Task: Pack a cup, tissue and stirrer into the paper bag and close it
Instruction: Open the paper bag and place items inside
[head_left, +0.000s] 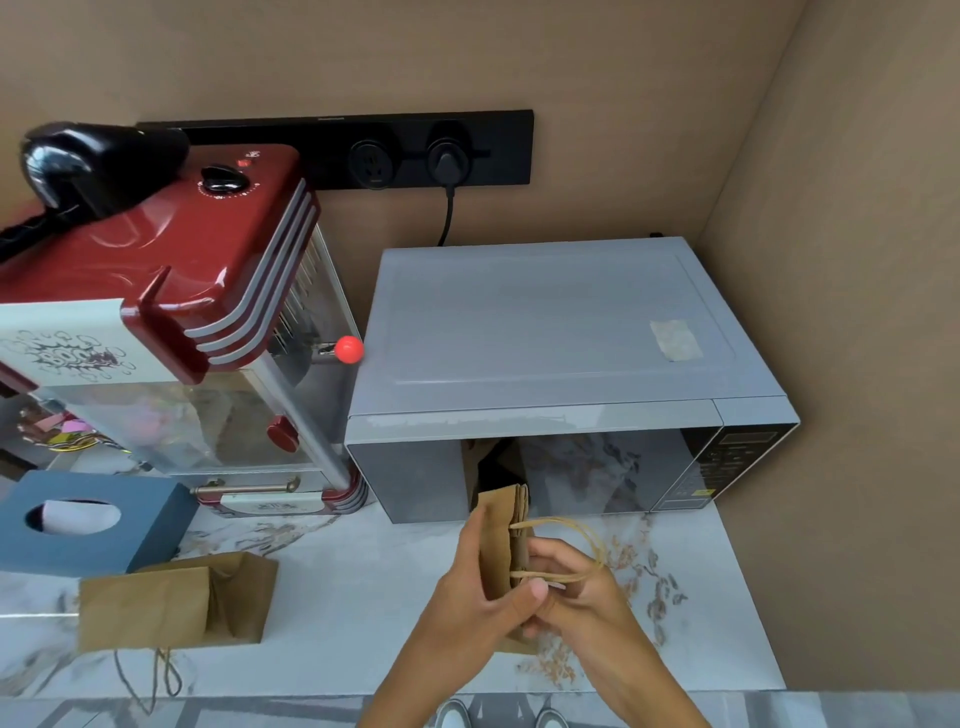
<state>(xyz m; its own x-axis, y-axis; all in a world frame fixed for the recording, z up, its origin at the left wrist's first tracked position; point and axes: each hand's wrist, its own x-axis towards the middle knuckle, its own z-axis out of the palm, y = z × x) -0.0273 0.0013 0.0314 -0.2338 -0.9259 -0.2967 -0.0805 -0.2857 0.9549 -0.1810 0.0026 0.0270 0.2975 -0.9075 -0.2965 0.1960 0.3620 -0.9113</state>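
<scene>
Brown paper bag (500, 540), folded flat, upright between both hands.

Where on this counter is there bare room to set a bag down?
Free: the marble between the lying paper bag and the hands, and the strip before the microwave at right. Crowded: the left, with tissue box and popcorn machine.
</scene>
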